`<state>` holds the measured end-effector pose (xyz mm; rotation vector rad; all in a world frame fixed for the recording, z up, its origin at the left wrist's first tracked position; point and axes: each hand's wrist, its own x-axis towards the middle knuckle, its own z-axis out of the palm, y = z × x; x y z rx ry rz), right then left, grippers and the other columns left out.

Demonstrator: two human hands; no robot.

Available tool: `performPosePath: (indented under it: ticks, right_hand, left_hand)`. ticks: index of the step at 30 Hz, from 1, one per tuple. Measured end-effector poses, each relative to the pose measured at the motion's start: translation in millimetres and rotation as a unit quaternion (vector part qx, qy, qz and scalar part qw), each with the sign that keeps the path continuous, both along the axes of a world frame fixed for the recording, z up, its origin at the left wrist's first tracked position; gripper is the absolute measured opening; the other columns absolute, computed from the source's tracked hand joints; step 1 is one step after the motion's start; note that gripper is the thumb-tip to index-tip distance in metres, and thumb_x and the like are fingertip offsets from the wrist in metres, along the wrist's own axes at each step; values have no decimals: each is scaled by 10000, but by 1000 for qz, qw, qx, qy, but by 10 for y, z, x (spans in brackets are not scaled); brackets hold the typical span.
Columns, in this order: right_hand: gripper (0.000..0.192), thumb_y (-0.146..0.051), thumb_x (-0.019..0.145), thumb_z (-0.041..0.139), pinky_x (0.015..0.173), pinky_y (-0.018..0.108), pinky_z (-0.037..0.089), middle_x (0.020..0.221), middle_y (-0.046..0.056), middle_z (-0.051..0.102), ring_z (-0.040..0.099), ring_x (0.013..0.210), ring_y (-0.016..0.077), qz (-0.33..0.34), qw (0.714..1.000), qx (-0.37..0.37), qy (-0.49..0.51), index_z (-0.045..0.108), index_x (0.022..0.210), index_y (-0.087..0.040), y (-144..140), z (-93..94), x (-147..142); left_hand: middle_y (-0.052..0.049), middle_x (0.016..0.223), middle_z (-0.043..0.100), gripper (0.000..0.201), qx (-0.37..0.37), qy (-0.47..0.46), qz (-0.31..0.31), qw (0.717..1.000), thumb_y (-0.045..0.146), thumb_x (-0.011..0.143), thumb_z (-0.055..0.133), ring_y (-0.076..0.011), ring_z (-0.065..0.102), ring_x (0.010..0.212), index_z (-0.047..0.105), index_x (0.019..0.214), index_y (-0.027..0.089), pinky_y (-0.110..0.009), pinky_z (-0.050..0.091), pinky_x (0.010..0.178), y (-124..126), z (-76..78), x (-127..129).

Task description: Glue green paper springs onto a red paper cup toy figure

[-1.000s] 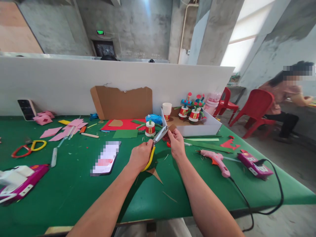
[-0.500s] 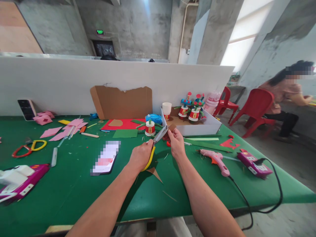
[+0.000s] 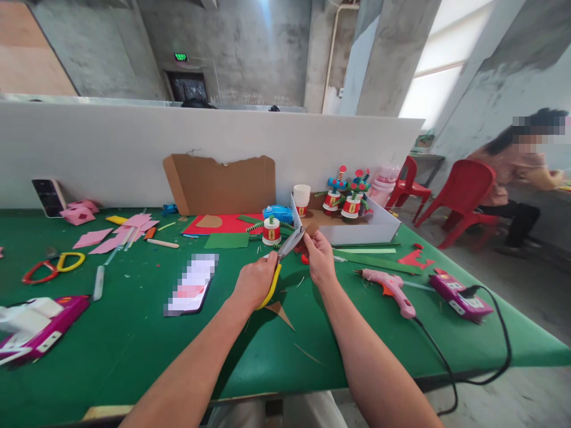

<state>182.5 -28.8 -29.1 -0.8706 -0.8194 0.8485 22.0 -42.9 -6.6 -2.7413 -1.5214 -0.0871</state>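
Evidently, yellow-handled scissors are gripped in the left hand, blades parted around a small brown card piece pinched by the right hand (fingertips close): a nick is risked.

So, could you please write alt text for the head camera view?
Left hand works yellow-handled scissors on a small brown piece pinched by the right hand, above a green table strewn with paper scraps and a pink glue gun.
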Motion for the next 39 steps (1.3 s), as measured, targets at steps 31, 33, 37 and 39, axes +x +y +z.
performPosePath:
  ticks: [31,33,37,39]
  right_hand:
    - [381,-498,647,769,492,227,515,660,-58,659,622,546,112,8,1000,13,17,563,795,-214,-10,29,4]
    - [375,-496,655,764,490,225,513,663,-58,658,622,548,111,7,1000,14,16,564,799,-214,-6,25,4]
    - [371,-496,670,753,505,233,521,692,-52,668,632,565,116,10,1000,11,10,567,827,-215,-5,18,5]
    - [372,-495,671,755,509,234,524,691,-53,666,635,570,117,9,1000,12,10,562,826,-216,-8,20,9]
  left_hand:
    - [-134,994,702,260,-8,2,-6,1000,184,977,271,-305,707,887,449,1164,156,-372,535,711,-34,63,12]
    - [-130,1001,704,262,-12,-1,-6,1000,190,979,269,-307,706,892,449,1165,156,-373,534,714,-39,71,15]
    - [-132,999,705,263,-9,-5,-10,1000,186,975,272,-322,704,891,453,1163,152,-389,532,710,-43,67,8]
    - [-133,991,707,262,-8,-6,-12,1000,190,975,277,-325,704,889,454,1164,153,-391,530,707,-43,62,2]
